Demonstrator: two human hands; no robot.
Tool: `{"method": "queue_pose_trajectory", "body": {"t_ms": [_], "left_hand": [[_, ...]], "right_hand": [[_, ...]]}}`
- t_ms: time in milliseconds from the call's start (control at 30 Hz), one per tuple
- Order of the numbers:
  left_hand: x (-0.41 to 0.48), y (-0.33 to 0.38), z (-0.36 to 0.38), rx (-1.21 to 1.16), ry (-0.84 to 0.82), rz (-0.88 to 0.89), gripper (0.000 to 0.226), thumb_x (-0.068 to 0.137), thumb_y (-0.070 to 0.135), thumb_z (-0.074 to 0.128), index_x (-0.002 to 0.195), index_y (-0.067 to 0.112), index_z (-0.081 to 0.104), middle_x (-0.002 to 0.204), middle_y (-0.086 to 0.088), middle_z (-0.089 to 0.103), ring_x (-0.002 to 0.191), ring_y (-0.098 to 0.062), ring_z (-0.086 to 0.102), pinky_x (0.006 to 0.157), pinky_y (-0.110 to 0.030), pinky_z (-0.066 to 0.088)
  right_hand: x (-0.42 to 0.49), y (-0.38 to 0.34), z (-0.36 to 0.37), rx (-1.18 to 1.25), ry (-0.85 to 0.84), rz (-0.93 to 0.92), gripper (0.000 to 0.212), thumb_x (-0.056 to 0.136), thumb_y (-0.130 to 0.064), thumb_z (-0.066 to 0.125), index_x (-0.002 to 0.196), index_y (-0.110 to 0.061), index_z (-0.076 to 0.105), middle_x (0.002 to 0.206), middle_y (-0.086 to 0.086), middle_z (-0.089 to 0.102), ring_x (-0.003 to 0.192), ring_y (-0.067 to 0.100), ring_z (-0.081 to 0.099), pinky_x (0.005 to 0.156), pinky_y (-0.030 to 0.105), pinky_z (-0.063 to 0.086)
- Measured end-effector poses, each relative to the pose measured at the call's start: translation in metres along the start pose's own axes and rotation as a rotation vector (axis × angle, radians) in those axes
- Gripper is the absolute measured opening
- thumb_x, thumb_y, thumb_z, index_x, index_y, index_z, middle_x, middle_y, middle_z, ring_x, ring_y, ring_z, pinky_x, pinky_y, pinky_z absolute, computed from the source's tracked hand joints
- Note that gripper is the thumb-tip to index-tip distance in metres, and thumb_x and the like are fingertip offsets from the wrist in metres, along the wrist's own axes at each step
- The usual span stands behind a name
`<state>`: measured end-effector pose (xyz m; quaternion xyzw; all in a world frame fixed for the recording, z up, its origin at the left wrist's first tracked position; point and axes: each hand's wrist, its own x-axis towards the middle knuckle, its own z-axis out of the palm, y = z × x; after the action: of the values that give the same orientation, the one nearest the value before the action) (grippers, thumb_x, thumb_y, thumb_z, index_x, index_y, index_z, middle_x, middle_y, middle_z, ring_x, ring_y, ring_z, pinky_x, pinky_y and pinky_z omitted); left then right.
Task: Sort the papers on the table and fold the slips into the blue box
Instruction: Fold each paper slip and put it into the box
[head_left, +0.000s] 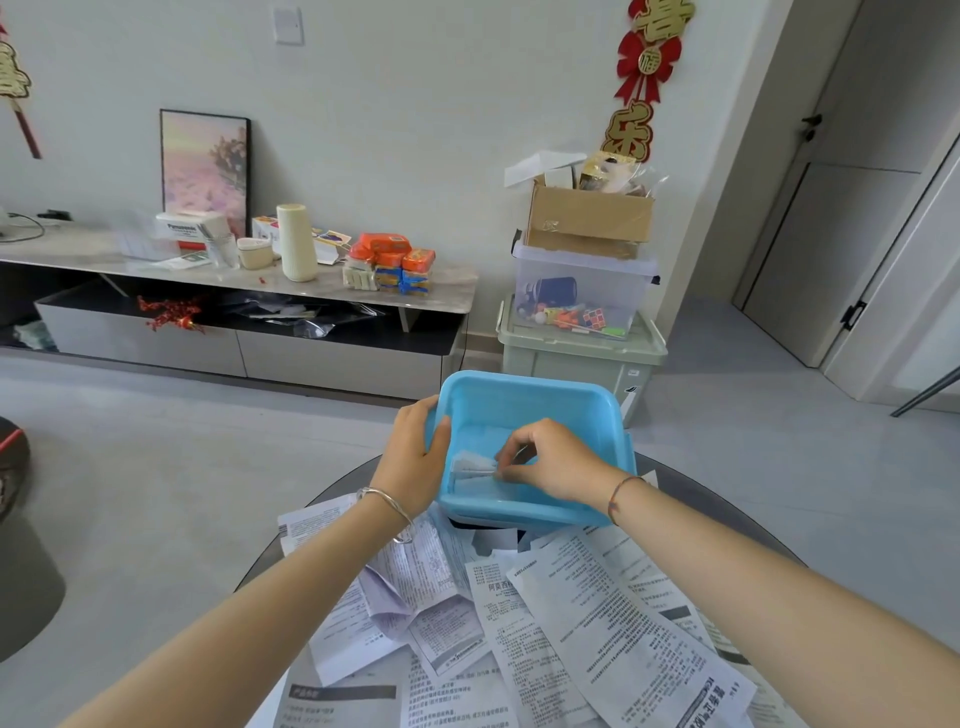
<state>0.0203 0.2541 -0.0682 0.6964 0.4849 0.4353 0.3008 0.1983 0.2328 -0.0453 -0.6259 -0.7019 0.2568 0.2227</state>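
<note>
Now | table (696, 493) — papers (519, 623) lying loose across it, looking unsorted | box (519, 395) sitting at the far side, over the pile | left hand (415, 457) gripping its left rim, steadying | right hand (550, 462) reaching inside, pinching a folded slip (470, 462) near the floor | step: placing the slip — next is calling for letting go, then taking another paper.

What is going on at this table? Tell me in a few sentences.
A person is placing a paper slip in a blue box. The left hand grips the box's left rim. The right hand is inside the box, pinching a folded slip. Many unfolded printed papers lie spread over the table, nearer the person.
</note>
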Motion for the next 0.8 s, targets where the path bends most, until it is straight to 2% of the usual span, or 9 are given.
{"method": "queue_pose_trajectory", "body": {"t_ms": [67,200,300,367,467,600,700,800], "left_hand": [[0.0,0.0,0.0,-0.004,0.002,0.004,0.034,0.101,0.02,0.039,0.133,0.011,0.044,0.123,-0.005,0.046,0.099,-0.007,0.043,0.081,-0.008,0.029],[0.002,0.0,0.001,0.002,-0.004,-0.011,0.034,0.102,0.021,0.038,0.134,0.011,0.044,0.124,-0.005,0.045,0.098,-0.008,0.044,0.083,-0.013,0.032],[0.007,0.0,0.002,0.02,-0.016,-0.033,0.035,0.102,0.021,0.038,0.134,0.01,0.044,0.126,-0.006,0.046,0.099,-0.01,0.044,0.085,-0.017,0.034],[0.014,-0.001,0.002,0.054,-0.027,-0.051,0.034,0.102,0.02,0.038,0.133,0.01,0.046,0.127,-0.008,0.048,0.099,-0.012,0.045,0.088,-0.021,0.036],[0.026,-0.002,0.002,0.111,-0.062,-0.112,0.033,0.101,0.021,0.039,0.13,0.009,0.049,0.127,-0.012,0.052,0.097,-0.018,0.052,0.089,-0.031,0.045],[0.038,0.001,0.0,0.173,-0.131,-0.216,0.039,0.1,0.025,0.041,0.135,0.009,0.046,0.131,-0.013,0.052,0.106,-0.025,0.056,0.094,-0.037,0.047],[0.04,0.004,-0.001,0.16,-0.142,-0.232,0.04,0.098,0.023,0.046,0.135,0.008,0.046,0.13,-0.012,0.054,0.103,-0.022,0.054,0.088,-0.031,0.045],[0.037,0.005,-0.003,0.108,-0.137,-0.223,0.047,0.094,0.024,0.057,0.137,0.01,0.044,0.132,-0.009,0.053,0.102,-0.019,0.051,0.084,-0.028,0.043]], "right_hand": [[0.001,-0.001,0.001,0.055,0.014,-0.007,0.018,0.076,-0.021,0.08,0.07,-0.023,0.063,0.082,-0.006,0.068,0.078,0.013,0.062,0.086,0.034,0.053],[0.003,0.001,0.003,0.138,-0.062,0.004,0.028,0.076,-0.016,0.079,0.086,-0.025,0.054,0.092,0.0,0.067,0.077,0.014,0.058,0.083,0.031,0.051],[0.01,0.002,0.005,0.095,-0.078,0.019,0.014,0.084,-0.017,0.072,0.09,-0.026,0.062,0.084,-0.003,0.065,0.083,0.017,0.061,0.087,0.033,0.052],[0.014,0.001,0.004,0.097,-0.098,0.029,0.008,0.087,-0.014,0.067,0.094,-0.019,0.069,0.087,0.0,0.068,0.085,0.017,0.063,0.083,0.027,0.051],[0.018,-0.002,0.0,0.039,-0.182,0.072,0.018,0.092,-0.015,0.061,0.107,-0.017,0.071,0.097,0.001,0.068,0.08,0.009,0.058,0.071,0.012,0.043],[0.023,-0.002,-0.01,-0.013,-0.264,0.135,0.027,0.093,-0.024,0.057,0.119,-0.023,0.065,0.111,-0.003,0.067,0.092,0.011,0.057,0.08,0.019,0.043],[0.022,-0.002,-0.023,0.12,-0.227,0.133,0.031,0.092,-0.02,0.061,0.123,-0.017,0.061,0.103,0.0,0.064,0.087,0.011,0.06,0.076,0.019,0.05],[0.012,-0.001,-0.035,0.177,-0.18,0.11,0.025,0.091,-0.018,0.063,0.116,-0.016,0.063,0.101,0.002,0.066,0.085,0.009,0.062,0.073,0.016,0.051]]}}
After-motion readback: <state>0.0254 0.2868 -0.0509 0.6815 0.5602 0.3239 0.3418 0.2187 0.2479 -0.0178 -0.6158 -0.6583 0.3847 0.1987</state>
